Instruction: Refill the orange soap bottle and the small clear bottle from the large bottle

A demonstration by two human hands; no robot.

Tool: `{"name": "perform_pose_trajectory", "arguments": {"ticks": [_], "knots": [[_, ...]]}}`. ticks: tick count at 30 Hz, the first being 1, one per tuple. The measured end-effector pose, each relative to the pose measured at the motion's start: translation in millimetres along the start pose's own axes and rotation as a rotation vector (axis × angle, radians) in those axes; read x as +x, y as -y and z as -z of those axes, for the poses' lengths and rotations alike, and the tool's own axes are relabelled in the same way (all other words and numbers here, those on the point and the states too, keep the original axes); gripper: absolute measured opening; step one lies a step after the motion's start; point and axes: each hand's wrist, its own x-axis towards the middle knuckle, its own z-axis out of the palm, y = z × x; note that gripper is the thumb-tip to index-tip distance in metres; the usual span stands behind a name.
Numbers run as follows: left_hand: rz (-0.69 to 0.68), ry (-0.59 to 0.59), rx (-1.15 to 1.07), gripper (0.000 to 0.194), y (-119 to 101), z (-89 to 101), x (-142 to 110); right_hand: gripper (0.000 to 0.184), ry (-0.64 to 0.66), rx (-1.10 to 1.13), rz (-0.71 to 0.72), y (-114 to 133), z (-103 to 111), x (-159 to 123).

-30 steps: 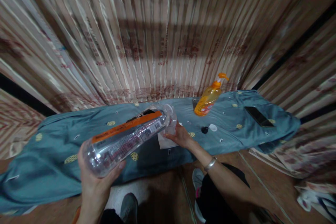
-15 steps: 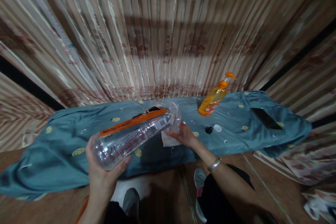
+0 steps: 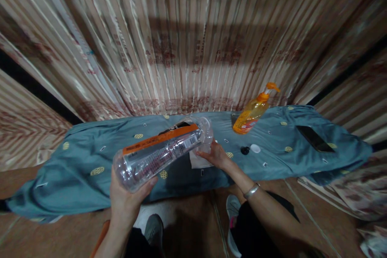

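My left hand (image 3: 130, 197) is wrapped round the base of a large clear plastic bottle (image 3: 163, 157) with an orange and grey label. The bottle is tilted, its neck end lower in depth and pointing right over the cloth. At that end my right hand (image 3: 216, 155) grips a clear plastic container (image 3: 207, 137), which overlaps the bottle's mouth; whether they touch, I cannot tell. Any liquid inside is too faint to make out. Below the container lies a whitish flat piece (image 3: 199, 162), partly hidden by the hand.
A blue-green patterned cloth (image 3: 284, 165) covers the bench. On it stand an orange pump bottle (image 3: 250, 115), a small black cap (image 3: 244, 150), a white round lid (image 3: 255, 148) and a dark phone (image 3: 314, 139). Behind hangs a striped curtain (image 3: 181, 48).
The whole view has shifted slightly, so things appear a little further right. Both hands keep their grips, and the bottle stays tilted at nearly the same angle.
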Motion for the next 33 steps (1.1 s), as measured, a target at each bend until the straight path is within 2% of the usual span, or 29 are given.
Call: {"name": "perform_pose_trajectory", "arguments": {"ticks": [4,10,15,22,28,33], "knots": [[-0.003,0.006,0.012,0.103,-6.2,-2.0,-0.6,0.070,0.004,-0.004,-0.018,1.6,0.7,0.5],[-0.049,-0.007,0.069,0.086,-11.3,-4.6,-3.0,0.069,0.018,0.003,-0.025,6.4,3.4,1.3],[-0.041,-0.030,0.092,0.093,-10.9,-5.8,-4.9,0.070,0.026,0.031,-0.017,6.7,4.0,1.5],[-0.048,-0.052,0.038,0.089,-17.3,-11.0,-8.6,0.062,0.000,0.026,0.009,1.8,1.2,0.6],[-0.031,-0.046,0.048,0.085,-14.2,-8.2,-7.5,0.070,0.031,0.037,-0.020,5.4,3.5,0.0],[-0.013,-0.034,0.032,0.095,-8.0,-6.6,-6.3,0.074,0.040,0.056,-0.058,7.1,3.5,-0.6]]}}
